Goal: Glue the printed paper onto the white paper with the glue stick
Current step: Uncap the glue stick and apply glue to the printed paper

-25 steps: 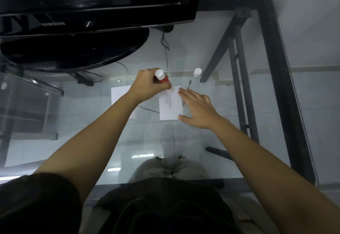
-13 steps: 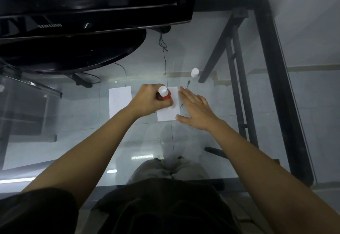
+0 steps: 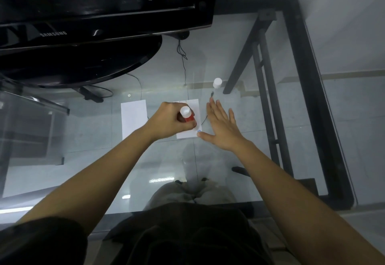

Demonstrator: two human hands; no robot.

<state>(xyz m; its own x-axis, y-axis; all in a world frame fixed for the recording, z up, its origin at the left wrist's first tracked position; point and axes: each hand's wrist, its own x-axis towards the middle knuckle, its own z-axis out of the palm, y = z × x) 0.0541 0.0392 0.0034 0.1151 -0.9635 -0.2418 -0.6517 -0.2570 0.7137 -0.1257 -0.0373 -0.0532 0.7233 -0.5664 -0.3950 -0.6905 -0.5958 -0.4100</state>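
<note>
My left hand is closed around a red glue stick with a white end, its tip pressed down near the lower right part of the printed paper, which lies on the glass table. Most of that sheet is hidden by the hand. My right hand lies flat and open beside the paper's right edge, thumb touching its lower corner. A plain white paper lies to the left of the printed one. The glue stick's white cap stands farther back on the right.
A black monitor on a round black stand fills the far left. The glass table has a black frame along its right edge. Thin cables and black legs show through the glass.
My left hand has drawn the glue stick down the printed paper from its top edge toward its lower part. My right hand has stayed flat by the paper's right edge.
</note>
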